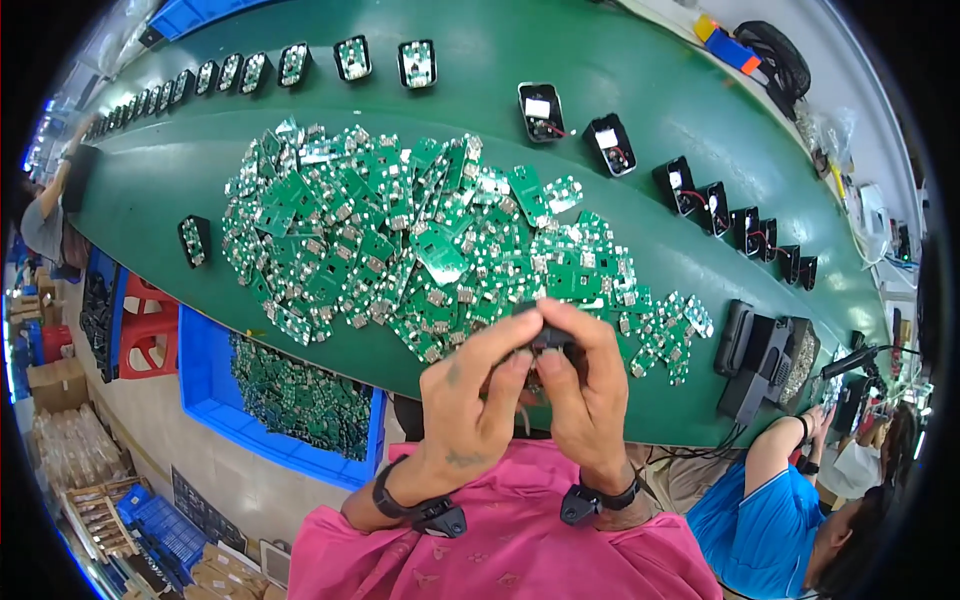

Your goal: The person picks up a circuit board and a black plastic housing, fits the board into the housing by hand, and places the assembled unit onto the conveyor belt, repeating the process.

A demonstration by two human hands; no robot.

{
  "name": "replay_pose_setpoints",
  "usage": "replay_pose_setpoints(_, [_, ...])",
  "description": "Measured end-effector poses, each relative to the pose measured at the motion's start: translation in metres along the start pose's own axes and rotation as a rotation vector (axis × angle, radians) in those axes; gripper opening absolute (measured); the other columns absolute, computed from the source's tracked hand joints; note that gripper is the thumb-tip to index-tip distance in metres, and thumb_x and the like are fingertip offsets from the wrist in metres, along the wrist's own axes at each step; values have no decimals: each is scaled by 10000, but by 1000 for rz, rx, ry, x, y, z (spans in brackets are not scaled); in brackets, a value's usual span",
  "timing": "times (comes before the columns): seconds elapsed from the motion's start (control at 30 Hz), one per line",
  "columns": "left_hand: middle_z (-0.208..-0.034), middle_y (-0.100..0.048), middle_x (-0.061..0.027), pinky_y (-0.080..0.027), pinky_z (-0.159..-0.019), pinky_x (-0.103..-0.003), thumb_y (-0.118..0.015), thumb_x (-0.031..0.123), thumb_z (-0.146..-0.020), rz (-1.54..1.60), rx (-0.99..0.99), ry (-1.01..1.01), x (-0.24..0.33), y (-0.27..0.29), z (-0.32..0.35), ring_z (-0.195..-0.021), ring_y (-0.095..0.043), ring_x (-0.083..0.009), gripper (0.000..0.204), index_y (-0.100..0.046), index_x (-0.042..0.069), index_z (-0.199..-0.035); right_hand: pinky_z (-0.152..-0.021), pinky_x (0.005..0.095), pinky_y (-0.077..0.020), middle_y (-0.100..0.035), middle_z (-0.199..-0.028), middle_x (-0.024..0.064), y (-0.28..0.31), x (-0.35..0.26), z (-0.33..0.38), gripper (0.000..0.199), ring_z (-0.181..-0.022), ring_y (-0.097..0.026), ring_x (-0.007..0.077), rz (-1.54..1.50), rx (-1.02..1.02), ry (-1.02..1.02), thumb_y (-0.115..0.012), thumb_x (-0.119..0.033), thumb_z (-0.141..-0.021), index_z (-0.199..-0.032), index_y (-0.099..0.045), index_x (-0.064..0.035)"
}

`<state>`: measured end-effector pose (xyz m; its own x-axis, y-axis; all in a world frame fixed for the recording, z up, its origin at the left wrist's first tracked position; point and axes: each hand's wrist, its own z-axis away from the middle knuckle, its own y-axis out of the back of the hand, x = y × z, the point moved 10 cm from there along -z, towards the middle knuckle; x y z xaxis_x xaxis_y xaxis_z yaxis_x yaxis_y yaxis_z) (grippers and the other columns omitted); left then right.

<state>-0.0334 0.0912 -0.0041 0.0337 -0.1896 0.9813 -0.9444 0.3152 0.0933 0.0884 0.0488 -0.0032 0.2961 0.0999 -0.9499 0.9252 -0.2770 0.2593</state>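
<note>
My left hand (468, 400) and my right hand (585, 395) are closed together around a small black plastic housing (546, 337) at the near edge of the table. Both thumbs press on its near side, and the index fingers meet over its far end. Most of the housing is hidden by my fingers, and its inside cannot be made out. Just beyond my hands spreads a large heap of green circuit boards (440, 255). A single black housing with a board in it (193, 241) lies left of the heap.
Along the far side of the green table (480, 55) runs a row of housings with boards (294, 65); open housings with red wires (610, 145) continue rightward. Black devices (755, 370) stand at the right. Below left is a blue bin (215, 385) of boards. Co-workers sit left and right.
</note>
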Motion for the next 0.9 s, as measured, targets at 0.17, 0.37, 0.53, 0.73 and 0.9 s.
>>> replay_pose_setpoints(0.17, [-1000,-704,-145,-544,-529,-261,-563,21,-955,29,22,128,-16,6,-9,-664,-695,-149,278,-606,25,-1229,-626,270,-468,-603,-890,86,-10,14,-16,358,-700,-563,142,-118,64,-60,-570,-21,-929,-1286,-576,-46])
replay_pose_setpoints(0.37, [-991,-696,-126,-530,-502,-244,-538,53,-971,-120,-85,42,4,-9,-46,-590,-671,-126,265,-585,33,-1231,-653,229,-466,-602,-983,38,1,23,-35,350,-794,-557,66,-292,87,-191,-519,-38,-977,-1327,-519,-41])
replay_pose_setpoints(0.53, [-1044,-645,-106,-548,-501,-236,-511,64,-971,-129,-78,203,-15,13,-116,-630,-678,-173,298,-541,32,-1266,-629,274,-466,-577,-883,86,48,22,-25,412,-708,-567,132,6,194,-153,-633,-106,-924,-1314,-524,-27])
replay_pose_setpoints(0.73, [-1087,-594,-116,-562,-512,-248,-507,83,-971,-223,-109,138,-91,17,-255,-581,-660,-180,311,-499,16,-1274,-754,356,-471,-583,-923,120,126,28,26,212,-862,-580,273,514,375,-10,-688,-54,-837,-1046,-685,-15])
replay_pose_setpoints(0.9, [-1196,-609,-152,-570,-520,-274,-538,97,-961,-526,-87,18,-111,36,-281,-633,-694,-203,446,-458,37,-1396,-784,383,-457,-557,-961,130,179,47,58,212,-903,-560,304,677,483,-116,-676,-27,-831,-1041,-674,-3])
